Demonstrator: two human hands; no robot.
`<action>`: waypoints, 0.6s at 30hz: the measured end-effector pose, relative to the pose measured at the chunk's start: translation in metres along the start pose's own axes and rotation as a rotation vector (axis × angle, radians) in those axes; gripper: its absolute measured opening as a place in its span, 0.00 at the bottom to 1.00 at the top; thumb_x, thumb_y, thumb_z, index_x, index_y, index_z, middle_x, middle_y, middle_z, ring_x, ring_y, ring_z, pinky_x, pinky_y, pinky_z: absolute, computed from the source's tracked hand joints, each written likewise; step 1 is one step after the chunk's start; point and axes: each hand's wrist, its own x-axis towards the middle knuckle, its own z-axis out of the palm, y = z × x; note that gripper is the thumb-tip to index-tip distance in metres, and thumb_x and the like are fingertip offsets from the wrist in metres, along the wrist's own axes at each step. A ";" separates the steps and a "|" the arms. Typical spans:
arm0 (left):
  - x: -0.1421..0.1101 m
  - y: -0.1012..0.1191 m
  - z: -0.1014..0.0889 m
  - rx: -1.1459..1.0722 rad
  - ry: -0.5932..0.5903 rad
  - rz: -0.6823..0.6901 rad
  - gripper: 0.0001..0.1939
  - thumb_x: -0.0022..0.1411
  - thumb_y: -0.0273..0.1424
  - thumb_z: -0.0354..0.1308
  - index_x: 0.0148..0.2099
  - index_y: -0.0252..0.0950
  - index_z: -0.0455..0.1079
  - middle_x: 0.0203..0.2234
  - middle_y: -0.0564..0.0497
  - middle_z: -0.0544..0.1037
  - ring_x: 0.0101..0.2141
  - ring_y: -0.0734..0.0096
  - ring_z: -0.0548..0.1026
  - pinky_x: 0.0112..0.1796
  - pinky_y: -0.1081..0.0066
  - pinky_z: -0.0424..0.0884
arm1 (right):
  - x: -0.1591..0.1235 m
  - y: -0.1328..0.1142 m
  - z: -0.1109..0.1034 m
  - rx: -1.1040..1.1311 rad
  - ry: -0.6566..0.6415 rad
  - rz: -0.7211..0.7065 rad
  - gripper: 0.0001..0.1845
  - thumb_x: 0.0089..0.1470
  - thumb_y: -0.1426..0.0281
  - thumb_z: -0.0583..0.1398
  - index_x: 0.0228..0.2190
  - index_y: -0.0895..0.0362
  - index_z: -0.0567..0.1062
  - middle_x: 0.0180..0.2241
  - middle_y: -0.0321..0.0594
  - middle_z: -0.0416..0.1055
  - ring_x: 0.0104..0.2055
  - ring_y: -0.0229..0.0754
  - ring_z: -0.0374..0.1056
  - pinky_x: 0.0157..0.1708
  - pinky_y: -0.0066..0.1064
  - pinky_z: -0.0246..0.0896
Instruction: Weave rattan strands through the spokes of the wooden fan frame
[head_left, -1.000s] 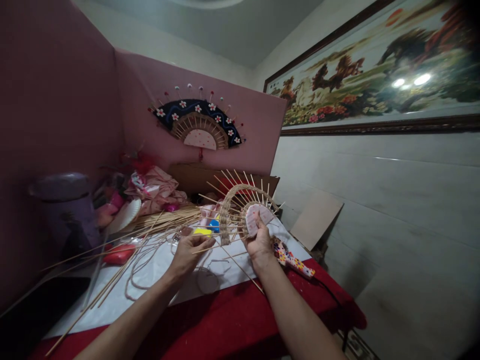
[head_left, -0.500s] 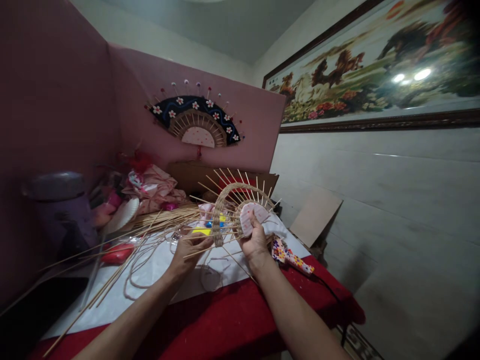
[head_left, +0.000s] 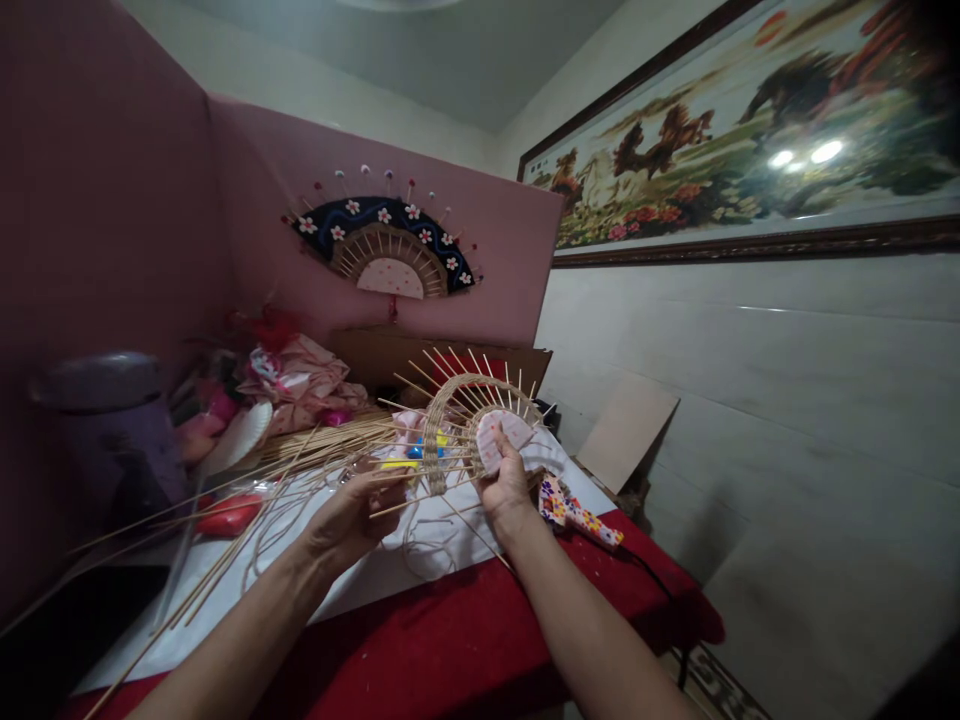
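My right hand [head_left: 506, 485] grips a half-made fan by its pale half-round base [head_left: 501, 440], thumb on the front. From this base thin sticks spread out like rays. A curved band of woven twine [head_left: 433, 440] runs through the sticks, and their bare ends stick out past it. At the fan's lower left, my left hand [head_left: 349, 520] is closed, its fingertips by the stick ends. What lies between those fingers is too small to make out. Loose twine [head_left: 259, 540] lies on the white sheet below.
Long loose sticks [head_left: 225, 560] cross the white sheet [head_left: 345, 590] on the red-covered table [head_left: 435, 650]. A flower-patterned glue gun [head_left: 577, 515] lies at right. A finished fan [head_left: 386, 240] is on the pink panel. A red packet [head_left: 229, 515] and purple container [head_left: 112, 440] stand left.
My left hand has drawn back slightly left and down from the woven band. My right hand keeps its hold on the fan. The whole view has shifted a little.
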 end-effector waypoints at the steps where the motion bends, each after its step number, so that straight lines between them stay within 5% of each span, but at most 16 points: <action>1: -0.001 0.001 0.001 -0.023 0.009 -0.008 0.07 0.46 0.23 0.61 0.25 0.31 0.64 0.11 0.61 0.56 0.12 0.87 0.52 0.12 0.82 0.45 | 0.000 -0.001 0.001 -0.003 0.014 -0.004 0.08 0.46 0.71 0.60 0.33 0.58 0.74 0.19 0.32 0.73 0.20 0.36 0.67 0.28 0.30 0.67; 8: -0.004 0.011 0.007 0.013 0.231 -0.024 0.06 0.46 0.23 0.59 0.31 0.29 0.71 0.24 0.48 0.73 0.21 0.79 0.68 0.17 0.80 0.62 | 0.010 -0.003 -0.004 0.034 -0.008 -0.037 0.08 0.43 0.74 0.60 0.31 0.58 0.73 0.23 0.34 0.75 0.25 0.36 0.70 0.27 0.28 0.67; 14: -0.002 0.010 0.003 0.057 0.031 0.010 0.08 0.46 0.26 0.60 0.31 0.27 0.71 0.14 0.59 0.59 0.13 0.87 0.52 0.12 0.83 0.46 | 0.017 -0.004 -0.009 0.013 -0.004 -0.091 0.12 0.41 0.75 0.61 0.33 0.57 0.73 0.24 0.32 0.76 0.25 0.36 0.71 0.28 0.29 0.67; 18: -0.001 0.007 0.002 0.244 0.009 0.092 0.09 0.48 0.31 0.61 0.32 0.30 0.69 0.15 0.60 0.56 0.14 0.87 0.49 0.14 0.82 0.42 | 0.019 -0.006 -0.009 0.013 -0.005 -0.113 0.12 0.41 0.73 0.62 0.33 0.57 0.73 0.25 0.33 0.76 0.27 0.36 0.71 0.29 0.28 0.68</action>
